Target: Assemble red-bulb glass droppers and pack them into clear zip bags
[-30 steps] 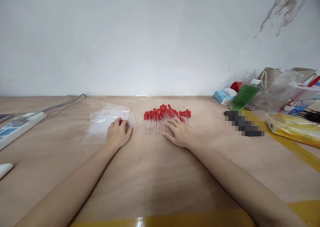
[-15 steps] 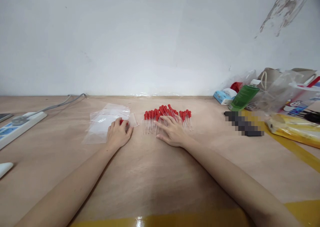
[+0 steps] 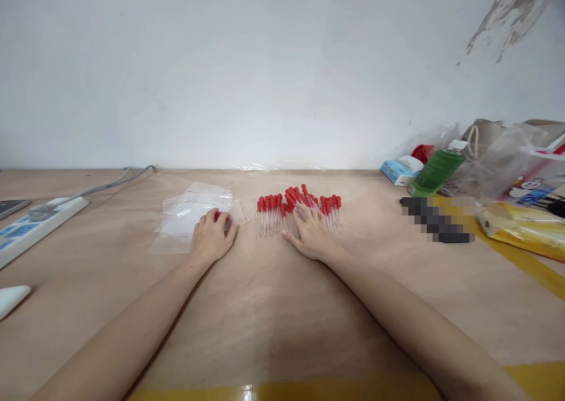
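Several glass droppers (image 3: 270,212) with red rubber bulbs lie in a row and a loose heap at the middle of the table. My right hand (image 3: 312,236) rests over the front of the heap, fingers stretched forward and thumb out to the left; whether it pinches any dropper is hidden. To the left, my left hand (image 3: 212,236) curls over red dropper bulbs (image 3: 223,215), whose glass tubes its fingers hide. Beneath and beside that hand spread thin clear zip bags (image 3: 185,212). One more small bag (image 3: 241,212) shows just right of its fingers.
A white power strip (image 3: 39,227) with a grey cable is at left, near a phone (image 3: 11,208) and a white object (image 3: 13,300). On the right stand a blue tissue pack (image 3: 399,170), a green bottle (image 3: 438,168), plastic bags (image 3: 507,159) and a yellow packet (image 3: 525,227).
My right hand's fingers have drawn closer together and moved off the left row, exposing more droppers there. My left hand stays in place. The view has shifted slightly.
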The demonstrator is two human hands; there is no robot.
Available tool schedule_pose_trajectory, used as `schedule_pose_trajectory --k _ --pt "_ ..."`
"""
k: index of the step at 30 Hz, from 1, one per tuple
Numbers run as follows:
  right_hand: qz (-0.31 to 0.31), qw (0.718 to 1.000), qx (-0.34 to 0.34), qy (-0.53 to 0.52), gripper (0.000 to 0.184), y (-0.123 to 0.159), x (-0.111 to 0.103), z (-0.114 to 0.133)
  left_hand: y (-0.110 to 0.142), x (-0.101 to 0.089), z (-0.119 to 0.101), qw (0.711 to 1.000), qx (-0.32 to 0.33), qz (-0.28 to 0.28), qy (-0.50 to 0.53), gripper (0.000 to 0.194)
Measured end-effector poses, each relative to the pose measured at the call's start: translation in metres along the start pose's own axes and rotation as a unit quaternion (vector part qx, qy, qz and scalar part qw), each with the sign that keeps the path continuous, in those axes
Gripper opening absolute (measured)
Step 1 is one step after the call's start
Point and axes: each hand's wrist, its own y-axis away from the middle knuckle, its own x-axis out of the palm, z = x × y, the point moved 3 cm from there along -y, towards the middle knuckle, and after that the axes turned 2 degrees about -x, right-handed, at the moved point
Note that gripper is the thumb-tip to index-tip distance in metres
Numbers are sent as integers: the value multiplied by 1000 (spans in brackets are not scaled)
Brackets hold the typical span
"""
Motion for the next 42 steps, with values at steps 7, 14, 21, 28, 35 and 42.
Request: schedule_pose_trajectory --k 7,14,21,28,35,42 --pt "-46 999 -27 -5 38 -4 -1 7 -1 0 0 1000 -3 6 3 35" --pt "-39 998 -57 3 35 -2 -3 10 0 0 0 1000 8 -4 -1 35" --pt "-48 989 -137 5 33 19 -16 14 0 0 0 1000 7 -4 -3 35" --pt "-50 990 -131 -14 34 33 -23 11 -1 2 1 1000 8 -13 -2 33" --pt "-4 990 -136 -41 37 42 -26 15 -1 1 1 999 18 -44 9 29" --pt "-33 987 -96 -127 23 66 -45 16 -8 -1 6 996 42 -63 38 24"
